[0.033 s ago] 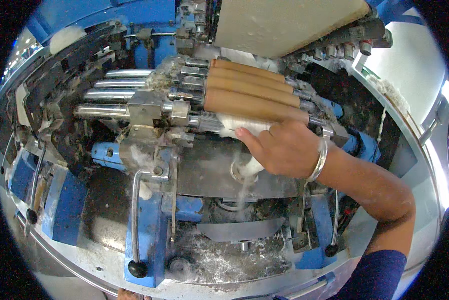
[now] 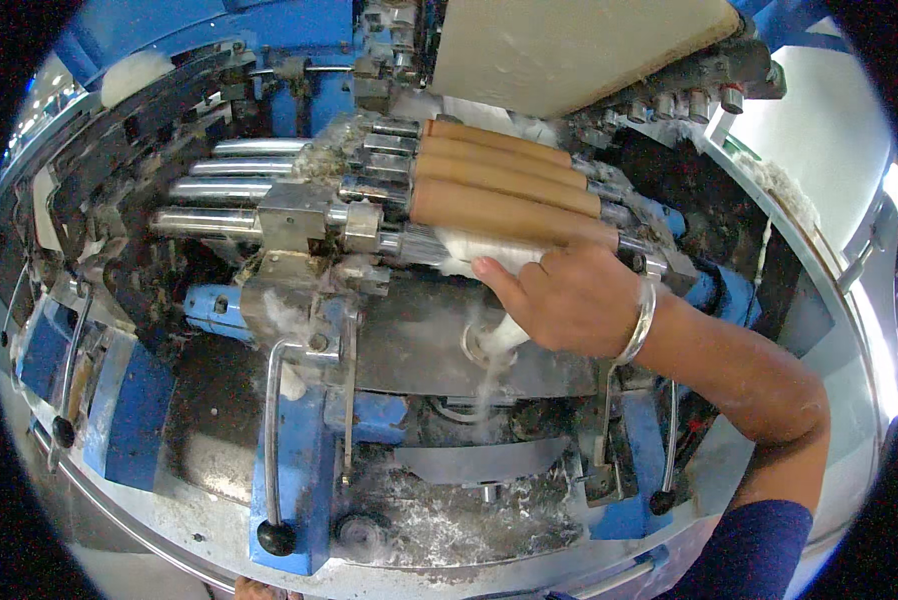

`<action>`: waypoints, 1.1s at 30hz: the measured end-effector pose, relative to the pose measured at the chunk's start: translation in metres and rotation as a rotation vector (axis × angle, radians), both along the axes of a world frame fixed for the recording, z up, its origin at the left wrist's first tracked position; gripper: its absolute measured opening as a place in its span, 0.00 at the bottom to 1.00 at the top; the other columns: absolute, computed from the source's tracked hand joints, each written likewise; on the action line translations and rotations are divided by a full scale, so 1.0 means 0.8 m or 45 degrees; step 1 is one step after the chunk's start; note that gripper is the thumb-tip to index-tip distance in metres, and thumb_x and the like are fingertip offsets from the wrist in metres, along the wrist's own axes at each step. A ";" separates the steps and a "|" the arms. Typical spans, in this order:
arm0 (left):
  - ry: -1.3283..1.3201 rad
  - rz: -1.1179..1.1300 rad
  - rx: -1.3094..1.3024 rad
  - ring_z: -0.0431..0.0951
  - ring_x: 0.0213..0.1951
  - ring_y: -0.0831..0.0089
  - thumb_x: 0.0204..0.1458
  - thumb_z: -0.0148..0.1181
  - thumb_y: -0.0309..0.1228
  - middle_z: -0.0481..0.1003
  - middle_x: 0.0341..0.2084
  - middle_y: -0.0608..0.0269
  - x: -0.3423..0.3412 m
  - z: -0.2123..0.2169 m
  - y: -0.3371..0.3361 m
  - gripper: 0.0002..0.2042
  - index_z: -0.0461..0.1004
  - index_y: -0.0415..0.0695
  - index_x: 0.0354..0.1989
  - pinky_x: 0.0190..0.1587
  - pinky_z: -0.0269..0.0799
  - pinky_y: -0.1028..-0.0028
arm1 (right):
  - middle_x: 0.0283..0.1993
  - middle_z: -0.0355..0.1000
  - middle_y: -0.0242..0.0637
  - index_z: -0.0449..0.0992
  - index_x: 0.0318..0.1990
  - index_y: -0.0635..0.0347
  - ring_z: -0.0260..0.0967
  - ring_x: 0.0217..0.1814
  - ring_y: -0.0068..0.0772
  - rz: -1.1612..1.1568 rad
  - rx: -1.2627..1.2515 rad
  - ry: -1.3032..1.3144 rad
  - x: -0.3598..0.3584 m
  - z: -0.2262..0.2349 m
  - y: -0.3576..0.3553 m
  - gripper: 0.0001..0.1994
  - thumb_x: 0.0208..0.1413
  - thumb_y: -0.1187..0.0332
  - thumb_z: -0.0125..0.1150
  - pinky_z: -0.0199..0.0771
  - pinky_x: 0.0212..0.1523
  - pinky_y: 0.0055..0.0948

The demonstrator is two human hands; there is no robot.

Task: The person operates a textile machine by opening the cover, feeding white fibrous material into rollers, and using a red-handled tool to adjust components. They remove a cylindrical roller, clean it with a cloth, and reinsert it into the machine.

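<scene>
Blue machine (image 2: 299, 470) fills the view, four tan rollers (image 2: 509, 185) at its 12 o'clock, and just below them at 3 o'clock my right hand (image 2: 579, 300), bangle (image 2: 641, 320) on the wrist, fingers curled around the white sliver (image 2: 479, 250) leaving the front roller.

**Blue machine frame, steel rods and levers**

Up-left of the fingers, bright steel rods (image 2: 224, 190) lie side by side. Below-left, a black-knobbed lever (image 2: 272, 470) stands on the blue frame (image 2: 304, 470). Well below the fingers, loose lint (image 2: 449, 520) litters the base; a beige cover (image 2: 559, 45) sits above
</scene>
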State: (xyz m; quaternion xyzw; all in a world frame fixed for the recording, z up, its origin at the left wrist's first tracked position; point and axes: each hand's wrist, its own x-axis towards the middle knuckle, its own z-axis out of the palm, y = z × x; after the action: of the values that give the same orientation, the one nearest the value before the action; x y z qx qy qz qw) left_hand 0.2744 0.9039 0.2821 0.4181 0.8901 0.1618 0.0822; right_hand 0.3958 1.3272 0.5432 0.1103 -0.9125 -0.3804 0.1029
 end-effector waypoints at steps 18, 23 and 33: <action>0.047 -0.012 0.164 0.72 0.42 0.51 0.40 0.62 0.45 0.74 0.35 0.51 0.006 -0.003 -0.011 0.18 0.75 0.45 0.35 0.48 0.66 0.55 | 0.29 0.66 0.34 0.75 0.37 0.56 0.67 0.28 0.34 -0.110 -0.057 0.457 0.012 -0.009 0.003 0.14 0.38 0.72 0.58 0.71 0.25 0.31; 0.035 -0.003 0.174 0.72 0.42 0.51 0.41 0.61 0.45 0.75 0.35 0.51 0.006 -0.005 -0.016 0.18 0.75 0.45 0.35 0.48 0.66 0.55 | 0.27 0.64 0.38 0.78 0.35 0.56 0.67 0.27 0.41 -0.158 -0.607 0.614 0.000 -0.016 -0.008 0.12 0.38 0.77 0.58 0.68 0.24 0.34; 0.022 0.010 0.162 0.73 0.41 0.51 0.42 0.61 0.44 0.75 0.34 0.52 0.003 -0.006 -0.020 0.17 0.76 0.45 0.35 0.48 0.66 0.55 | 0.22 0.61 0.34 0.78 0.41 0.48 0.64 0.21 0.39 -0.153 -0.408 0.407 -0.011 -0.018 -0.009 0.19 0.37 0.74 0.60 0.63 0.20 0.36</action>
State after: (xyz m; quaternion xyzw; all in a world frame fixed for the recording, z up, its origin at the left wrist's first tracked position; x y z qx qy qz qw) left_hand 0.2767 0.8882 0.2771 0.4205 0.8803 0.2147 0.0474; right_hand 0.3872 1.3202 0.5289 -0.0235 -0.9383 -0.2486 0.2393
